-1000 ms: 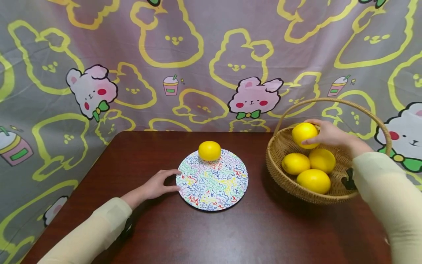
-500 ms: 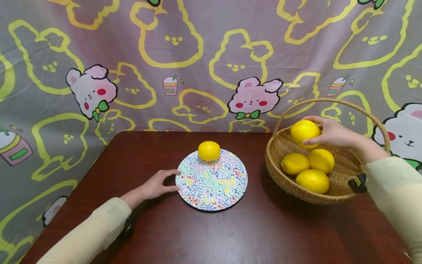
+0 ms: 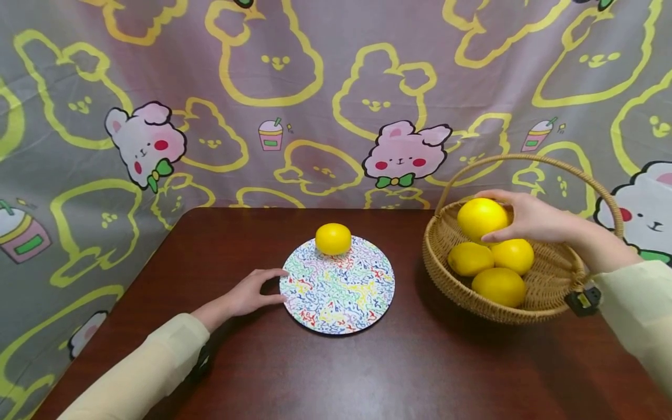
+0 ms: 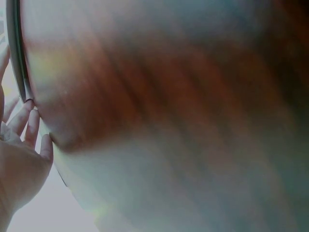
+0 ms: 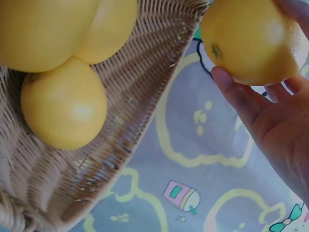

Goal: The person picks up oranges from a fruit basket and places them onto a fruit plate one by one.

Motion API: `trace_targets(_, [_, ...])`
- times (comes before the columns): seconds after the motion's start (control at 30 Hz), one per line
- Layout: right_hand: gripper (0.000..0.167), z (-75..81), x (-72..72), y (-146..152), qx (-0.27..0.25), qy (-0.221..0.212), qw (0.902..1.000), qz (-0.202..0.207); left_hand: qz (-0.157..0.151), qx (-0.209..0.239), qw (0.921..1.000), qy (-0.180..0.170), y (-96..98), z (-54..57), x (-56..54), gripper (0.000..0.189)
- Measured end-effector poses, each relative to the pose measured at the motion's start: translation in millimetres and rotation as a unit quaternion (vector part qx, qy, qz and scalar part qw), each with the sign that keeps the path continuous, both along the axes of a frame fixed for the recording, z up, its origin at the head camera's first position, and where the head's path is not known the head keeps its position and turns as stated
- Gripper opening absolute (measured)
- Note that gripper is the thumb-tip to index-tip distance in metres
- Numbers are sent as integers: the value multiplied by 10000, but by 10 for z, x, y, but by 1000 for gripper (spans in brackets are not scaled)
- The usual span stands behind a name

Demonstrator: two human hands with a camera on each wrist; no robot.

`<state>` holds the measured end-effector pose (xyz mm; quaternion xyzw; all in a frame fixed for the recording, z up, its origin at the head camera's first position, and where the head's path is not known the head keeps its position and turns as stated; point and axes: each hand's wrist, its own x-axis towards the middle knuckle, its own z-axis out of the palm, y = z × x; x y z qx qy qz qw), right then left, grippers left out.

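In the head view my right hand (image 3: 530, 217) grips a yellow lemon (image 3: 482, 219) over the back of the wicker basket (image 3: 436, 274). Thumb and fingers span its sides; the right wrist view shows a small green star-shaped stem end on this lemon (image 5: 251, 46). Below it in the basket lie three more lemons (image 3: 499, 287). Another lemon (image 3: 333, 239) sits near the far edge of a round board (image 3: 336, 303) with a multicoloured scribble pattern. My left hand (image 3: 247, 294) rests on the table at the board's left edge, thumb and finger spread with their tips at the rim.
The basket's tall arched handle (image 3: 556, 160) rises over its opening, behind my right hand. A dark wooden table (image 3: 367, 379) carries everything. Close behind its far edge hangs a bunny-print curtain (image 3: 315, 76).
My right hand rises slightly with the lemon, then sinks a little lower over the basket; the right forearm swings outward to the right. The left hand and the board stay put.
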<state>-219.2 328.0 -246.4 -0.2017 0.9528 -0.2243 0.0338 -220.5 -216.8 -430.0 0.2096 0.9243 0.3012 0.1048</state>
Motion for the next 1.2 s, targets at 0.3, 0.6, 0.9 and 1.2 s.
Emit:
trace_targets(0.3, [80, 30, 69, -213, -158, -103, 9993, 325, 15, -2, 10000, 47, -2, -5, 23, 61])
trace_targets(0.6, [78, 68, 51, -379, -133, 110, 9970, 749, 20, 16, 9999, 97, -16, 0, 26, 61])
trace_targets(0.9, [80, 48, 4, -497, -19, 119, 9959, 900, 25, 62, 10000, -2, 4, -3, 29, 63])
trace_targets(1.2, [80, 60, -50, -689, -175, -138, 9939, 1083, 4, 40, 10000, 37, 2, 3, 17, 62])
